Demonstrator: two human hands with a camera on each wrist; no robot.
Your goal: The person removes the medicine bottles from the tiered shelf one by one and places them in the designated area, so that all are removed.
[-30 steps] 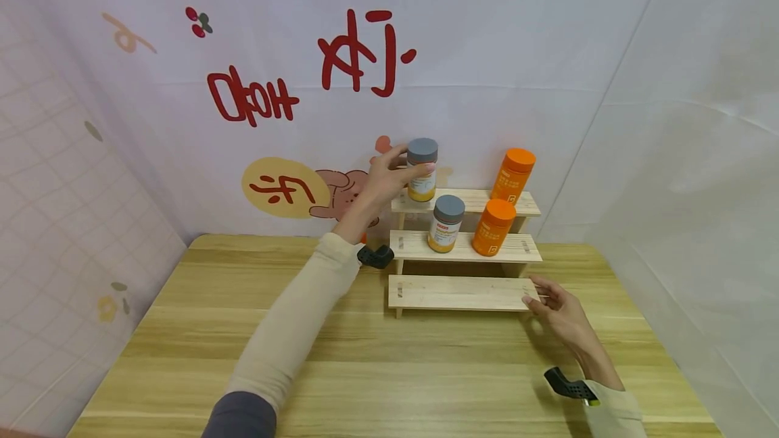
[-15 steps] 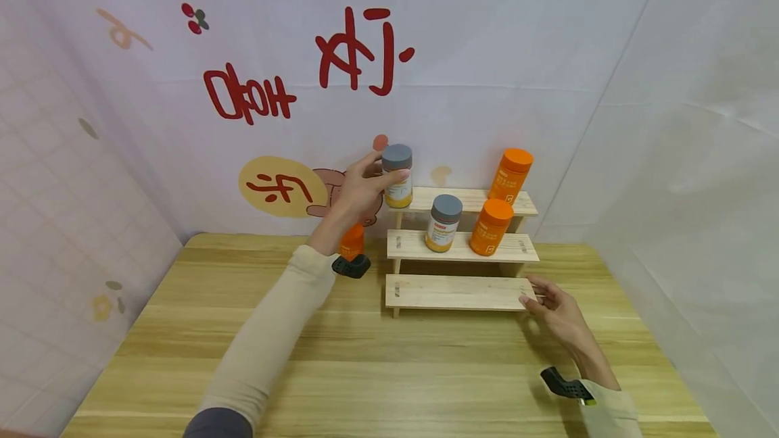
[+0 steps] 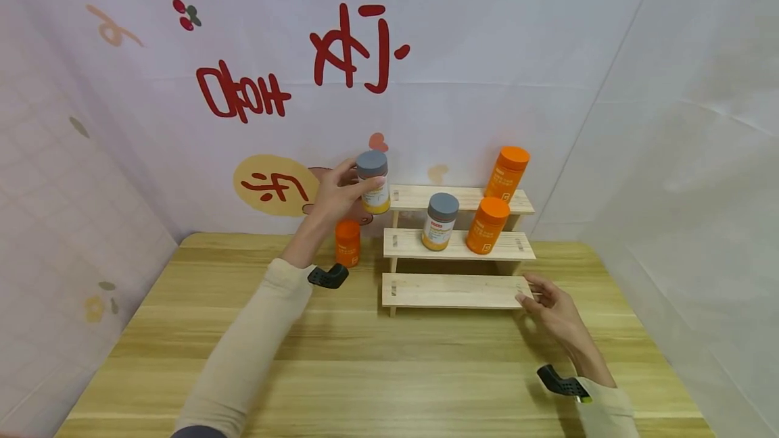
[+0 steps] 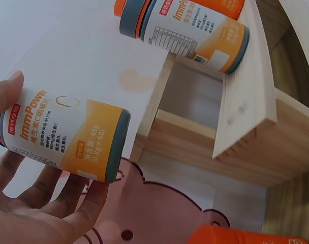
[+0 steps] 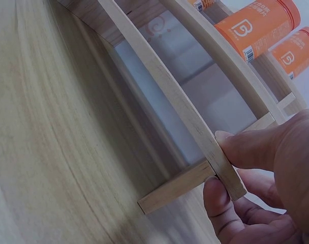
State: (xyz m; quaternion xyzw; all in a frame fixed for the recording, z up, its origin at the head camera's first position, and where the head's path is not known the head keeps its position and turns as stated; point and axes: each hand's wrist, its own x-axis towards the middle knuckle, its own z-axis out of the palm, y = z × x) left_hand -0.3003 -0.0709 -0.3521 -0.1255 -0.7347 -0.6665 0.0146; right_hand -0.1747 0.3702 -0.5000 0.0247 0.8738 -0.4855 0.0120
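Note:
My left hand [image 3: 337,196] grips a grey-lidded supplement bottle [image 3: 373,184] with a white and yellow label, held in the air just left of the top tier. In the left wrist view, thumb and fingers wrap the bottle [image 4: 68,134] near its lid. My right hand [image 3: 552,309] pinches the right end of the lowest board of a three-tier wooden shelf [image 3: 450,291]; thumb above, fingers below, as the right wrist view shows. On the middle tier stand another grey-lidded bottle [image 3: 439,222] and an orange bottle [image 3: 488,225]. A second orange bottle [image 3: 508,174] is on the top tier.
One more orange bottle [image 3: 347,244] stands on the wooden table [image 3: 365,370], left of the shelf and below my left hand. A printed white curtain [image 3: 487,53] hangs close behind the shelf, with further curtain at both sides.
My left hand has carried the grey-lidded bottle leftward and slightly down, off the top tier's left end. The orange bottle on the table has come into sight. My right hand keeps its hold.

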